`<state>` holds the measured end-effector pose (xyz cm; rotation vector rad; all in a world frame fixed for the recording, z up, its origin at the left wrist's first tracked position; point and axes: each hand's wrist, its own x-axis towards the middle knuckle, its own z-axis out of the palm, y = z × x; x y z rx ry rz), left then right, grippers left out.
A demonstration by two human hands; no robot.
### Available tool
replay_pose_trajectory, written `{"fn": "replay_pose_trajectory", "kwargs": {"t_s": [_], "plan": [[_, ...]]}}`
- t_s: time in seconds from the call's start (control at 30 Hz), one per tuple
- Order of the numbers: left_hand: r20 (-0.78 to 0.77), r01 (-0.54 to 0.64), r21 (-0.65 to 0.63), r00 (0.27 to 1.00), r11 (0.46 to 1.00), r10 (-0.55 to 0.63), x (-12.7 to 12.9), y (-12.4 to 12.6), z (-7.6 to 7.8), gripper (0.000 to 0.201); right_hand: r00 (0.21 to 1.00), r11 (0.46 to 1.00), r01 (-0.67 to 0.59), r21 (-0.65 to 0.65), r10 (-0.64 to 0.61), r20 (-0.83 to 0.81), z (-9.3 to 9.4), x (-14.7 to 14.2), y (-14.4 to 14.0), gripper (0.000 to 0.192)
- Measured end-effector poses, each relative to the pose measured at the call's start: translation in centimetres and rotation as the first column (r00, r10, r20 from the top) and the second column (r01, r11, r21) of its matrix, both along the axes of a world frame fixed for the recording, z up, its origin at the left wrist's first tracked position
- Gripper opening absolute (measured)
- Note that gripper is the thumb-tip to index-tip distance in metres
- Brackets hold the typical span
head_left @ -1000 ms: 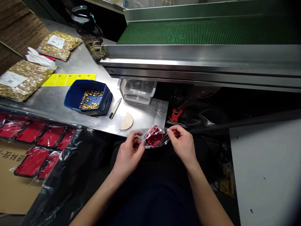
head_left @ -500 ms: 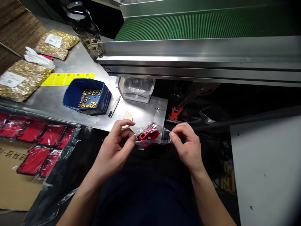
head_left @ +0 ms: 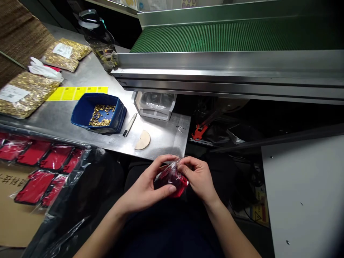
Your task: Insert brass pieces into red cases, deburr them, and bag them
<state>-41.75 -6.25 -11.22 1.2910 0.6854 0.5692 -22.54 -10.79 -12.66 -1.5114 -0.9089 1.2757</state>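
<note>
Evidently both hands are busy with a small red plastic part wrapped in a clear crinkled plastic bag [head_left: 172, 178], held over the lap just in front of the near edge of the steel worktop [head_left: 161, 139]. To handle it well, the film is best kept taut between the two grips, with the fingertips on the bag and not squeezing the part, so that it does not slip out. The left hand [head_left: 146, 188] is curled round the bag from below and the left, thumb across its lower edge; the right hand [head_left: 197, 179] is closed in a pinch on the bag's upper right. A blue plastic bin of small brass pieces [head_left: 98, 114] stands on the worktop, well apart.
</note>
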Motion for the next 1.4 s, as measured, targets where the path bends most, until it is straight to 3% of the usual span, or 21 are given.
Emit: {"fn": "replay_pose_trajectory", "kwargs": {"t_s": [0.07,0.13,0.3,0.43,0.5,0.67,0.73,0.83,0.97,1.1,1.2,1.27,1.33,1.4], "plan": [[-0.047,0.063,-0.053,0.997,0.997,-0.066,-0.5,-0.2,-0.6,0.061,0.996,0.997,0.035,-0.064,-0.041,-0.08,-0.9,-0.1,-0.5,0.015],[-0.065,0.071,-0.141,0.995,0.988,-0.08,-0.8,-0.2,-1.3,0.054,0.994,0.997,0.026,-0.073,-0.034,-0.103,-1.5,-0.3,-1.0,0.015],[-0.037,0.114,-0.305,0.991,0.946,-0.131,-1.0,0.3,-2.6,0.027,0.991,0.992,-0.083,-0.092,0.092,0.097,-1.6,-0.7,-2.2,0.012],[-0.113,0.203,-0.261,0.965,0.944,-0.238,-1.4,0.7,-3.0,0.022,0.992,0.975,-0.11,-0.193,0.119,0.04,-1.9,-0.2,-2.8,0.07],[-0.157,0.238,-0.254,0.946,0.938,-0.283,-1.6,0.6,-3.3,0.025,0.989,0.966,-0.151,-0.212,0.149,-0.025,-1.9,0.3,-3.0,0.082],[-0.08,0.339,-0.329,0.92,0.882,-0.383,-1.5,-0.1,-5.2,0.029,0.884,0.882,-0.436,-0.181,0.457,0.099,-1.0,1.4,-3.1,0.034],[0.024,0.367,-0.412,0.919,0.834,-0.393,-1.1,-0.2,-6.2,0.031,0.848,0.852,-0.493,-0.175,0.516,0.122,-0.6,1.7,-3.0,0.025],[0.115,0.381,-0.511,0.919,0.771,-0.378,-1.0,-0.3,-7.3,0.051,0.833,0.839,-0.492,-0.233,0.531,0.153,-0.4,2.2,-3.1,0.017],[0.089,0.409,-0.288,0.912,0.866,-0.401,-2.1,-0.9,-7.5,0.063,0.794,0.806,-0.467,-0.363,0.563,0.228,-1.0,2.9,-4.6,0.012],[-0.026,0.468,-0.153,0.878,0.87,-0.477,-3.2,-2.2,-7.3,0.085,0.866,0.748,-0.419,-0.515,0.499,0.021,-2.7,3.4,-6.7,0.009],[-0.011,0.388,-0.178,0.918,0.904,-0.396,-3.1,-2.6,-7.7,0.065,0.918,0.789,-0.386,-0.477,0.381,-0.113,-3.2,3.3,-7.0,0.019],[0.082,0.328,-0.315,0.944,0.891,-0.319,-2.9,-2.3,-8.1,0.055,0.938,0.856,-0.346,-0.385,0.331,-0.106,-2.5,2.9,-6.5,0.023],[0.198,0.282,-0.492,0.958,0.824,-0.209,-2.5,-2.1,-8.3,0.054,0.954,0.917,-0.301,-0.263,0.295,-0.062,-1.2,2.4,-5.6,0.025],[0.32,0.26,-0.649,0.946,0.715,-0.054,-2.0,-2.3,-8.3,0.056,0.964,0.957,-0.266,-0.113,0.265,-0.024,0.3,1.8,-4.6,0.026]]}}
